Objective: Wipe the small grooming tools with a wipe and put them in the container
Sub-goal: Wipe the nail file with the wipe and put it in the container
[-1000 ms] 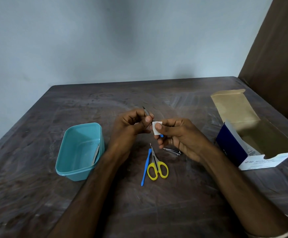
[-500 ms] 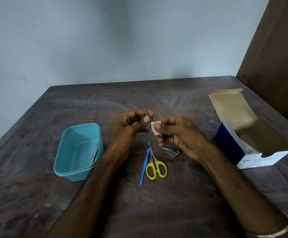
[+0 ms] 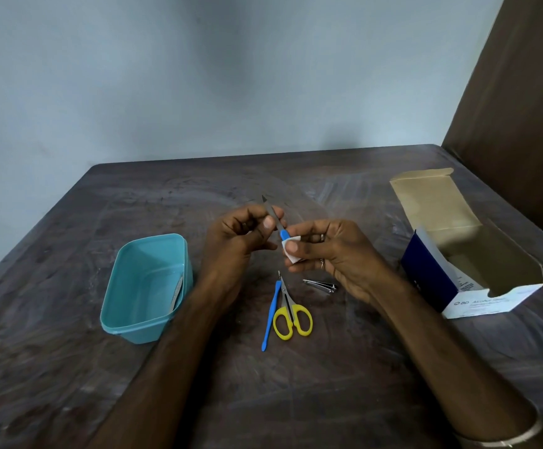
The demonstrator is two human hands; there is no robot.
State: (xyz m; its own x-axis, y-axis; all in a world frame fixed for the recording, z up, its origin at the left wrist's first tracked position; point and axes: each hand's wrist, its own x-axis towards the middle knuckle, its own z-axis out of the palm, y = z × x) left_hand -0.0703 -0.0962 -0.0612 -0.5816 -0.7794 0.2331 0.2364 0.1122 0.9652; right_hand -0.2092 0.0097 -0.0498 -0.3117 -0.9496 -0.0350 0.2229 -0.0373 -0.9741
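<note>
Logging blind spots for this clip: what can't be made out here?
- Head view: the blue handle end of the metal nail file is hidden by the white wipe and right hand.
- Inside of the open cardboard box: shadowed, walls block it.
- Small print on the box: too small.

The wipe (image 3: 291, 254) hides the file's (image 3: 276, 222) blue handle end.

Single head view, facing forward and down, table (image 3: 296, 400) close
</note>
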